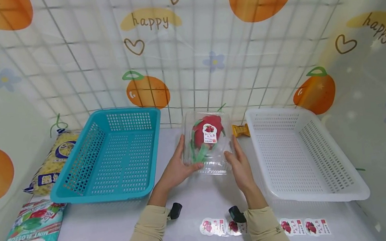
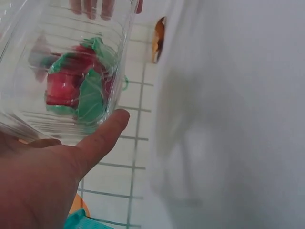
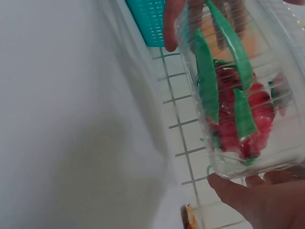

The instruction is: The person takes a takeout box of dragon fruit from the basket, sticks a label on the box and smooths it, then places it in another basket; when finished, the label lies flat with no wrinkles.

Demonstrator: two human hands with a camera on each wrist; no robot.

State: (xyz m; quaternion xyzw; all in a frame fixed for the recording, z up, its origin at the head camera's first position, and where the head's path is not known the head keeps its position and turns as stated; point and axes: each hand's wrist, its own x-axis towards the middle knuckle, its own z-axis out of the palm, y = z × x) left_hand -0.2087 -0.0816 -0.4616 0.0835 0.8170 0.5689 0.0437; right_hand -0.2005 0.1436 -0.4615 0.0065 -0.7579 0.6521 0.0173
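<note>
Far left, on the white table (image 1: 95, 237): a green FOX'S mint bag (image 1: 26, 237), and behind it a yellow packet (image 1: 51, 164). Next, a teal basket (image 1: 110, 154), tilted up on its near edge.

Centre: a clear plastic box (image 1: 208, 142) with a red dragon fruit (image 1: 206, 134) inside and a label (image 1: 210, 133) on its lid, held just above the table between the two baskets. The left hand (image 1: 177, 170) cups its left side, thumb across the near corner. The right hand (image 1: 240, 167) grips its right side, fingers curled along the wall.

Near edge: a strip of fruit stickers (image 1: 264, 226).

Right: a small orange wrapper (image 1: 240, 130), then a white basket (image 1: 302, 155).
</note>
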